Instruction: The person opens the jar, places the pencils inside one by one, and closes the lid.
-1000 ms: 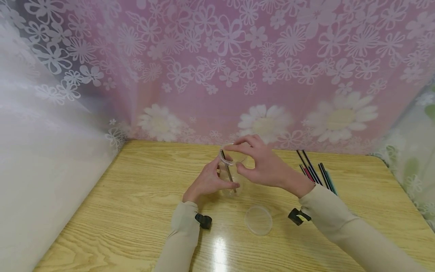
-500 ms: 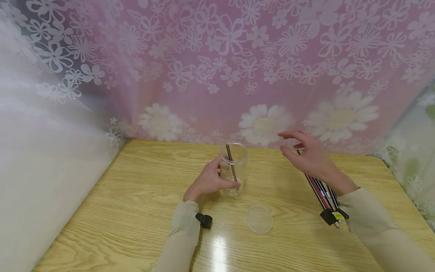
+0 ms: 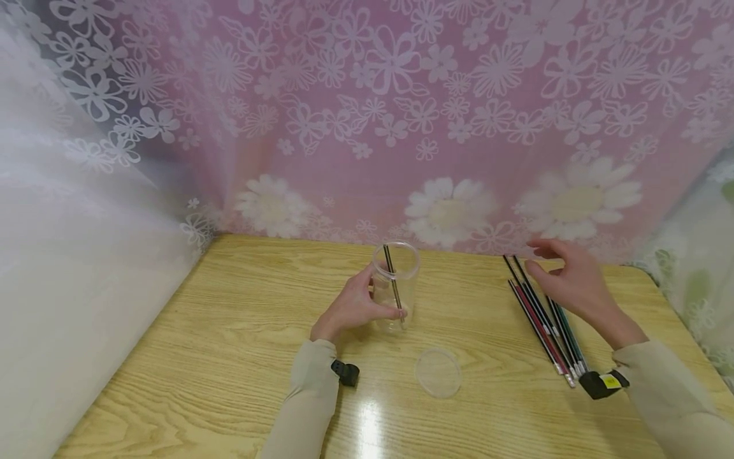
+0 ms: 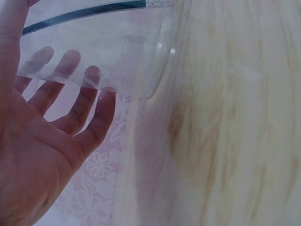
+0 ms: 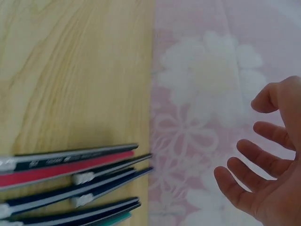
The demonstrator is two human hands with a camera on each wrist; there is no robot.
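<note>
A clear plastic jar (image 3: 406, 290) stands upright on the table, its mouth uncovered. My left hand (image 3: 358, 303) grips it from the left, thumb in front and fingers behind. Inside leans a dark pencil (image 3: 394, 280); in the left wrist view its silver end sits at the jar's base. My right hand (image 3: 576, 280) hovers over the far right of the table, fingers loosely bent and apart, holding nothing. Under and beside it lies a bunch of pencils (image 3: 539, 322), mostly black, with a red one (image 5: 61, 170) and a green one (image 5: 115, 220) among them.
A round clear lid (image 3: 438, 372) lies flat on the wooden table (image 3: 229, 357), in front of the jar and to its right. A pink flowered curtain (image 3: 344, 115) hangs along the table's back edge, with pale sheets at both sides.
My right hand has left the jar's mouth and moved right to the pencils. The pencil stays inside the jar, leaning a little differently. My left hand still holds the jar in place.
</note>
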